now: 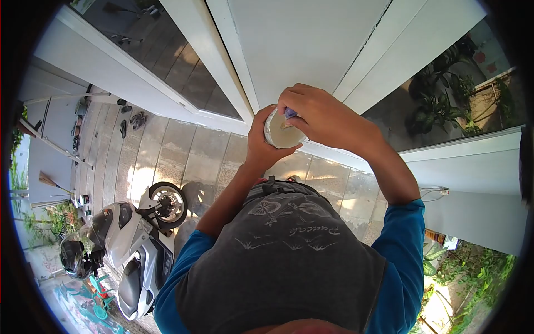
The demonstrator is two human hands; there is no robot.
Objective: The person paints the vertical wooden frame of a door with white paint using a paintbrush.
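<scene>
My left hand (260,140) is wrapped round a round white tub (271,137), its thumb and fingers along the outer wall. Pale, cream-coloured contents (281,134) show inside the tub. Over the tub's right side, my right hand (322,114) is closed on a small purple-handled tool (290,113), pointing down into the tub. The tool's working end is mostly hidden by my fingers and the rim, so its kind cannot be made out. Both hands are in front of my chest, close to a white door panel (303,44).
Glass panes (167,61) in white frames flank the door. Below is a tiled floor (194,147) with sandals (137,120). A white and grey motorcycle (139,245) stands at lower left, near a broom (49,179) and a green chair (100,295). Plants (478,278) grow at lower right.
</scene>
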